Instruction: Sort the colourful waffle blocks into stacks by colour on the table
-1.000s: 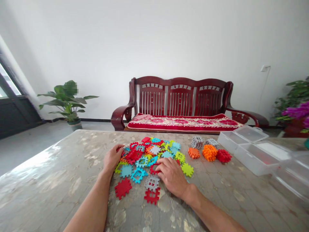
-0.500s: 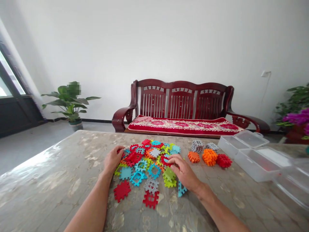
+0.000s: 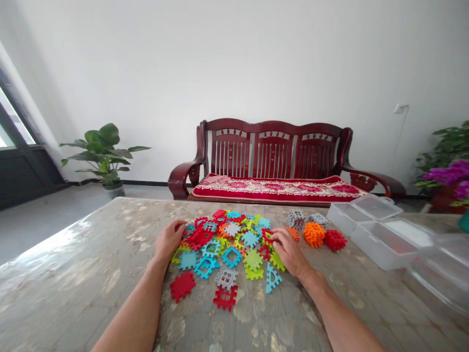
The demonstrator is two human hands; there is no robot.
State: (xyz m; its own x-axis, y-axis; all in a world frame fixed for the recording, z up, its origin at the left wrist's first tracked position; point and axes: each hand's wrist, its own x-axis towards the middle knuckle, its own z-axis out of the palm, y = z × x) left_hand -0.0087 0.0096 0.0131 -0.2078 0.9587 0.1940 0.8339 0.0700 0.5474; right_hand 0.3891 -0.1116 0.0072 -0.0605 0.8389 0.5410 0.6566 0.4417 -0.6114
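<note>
A pile of toothed plastic building tiles in red, blue, green, orange and grey spreads between my hands. My right hand point(image 3: 289, 252) pinches a red tile point(image 3: 267, 236) at the pile's right side, its fingers covering part of it. At the left edge of the pile rests my left hand point(image 3: 169, 239), fingers loosely bent beside the tiles and apparently gripping none. A blue triangular tile point(image 3: 273, 278) lies just below my right hand. Closest to me are a red window tile point(image 3: 225, 297), a grey window tile point(image 3: 226, 277) and a solid red tile point(image 3: 182, 286).
Right of the pile sit sorted stacks: grey point(image 3: 296, 218), orange point(image 3: 314, 235) and red point(image 3: 335, 239). Clear plastic boxes point(image 3: 381, 247) with raised lids stand farther right on the patterned tablecloth point(image 3: 120, 254). Behind the table is a wooden bench point(image 3: 274, 146).
My right hand has moved slightly right with the red tile, uncovering the blue triangle and a light blue tile. My left hand stays beside the pile. The view has shifted slightly.
</note>
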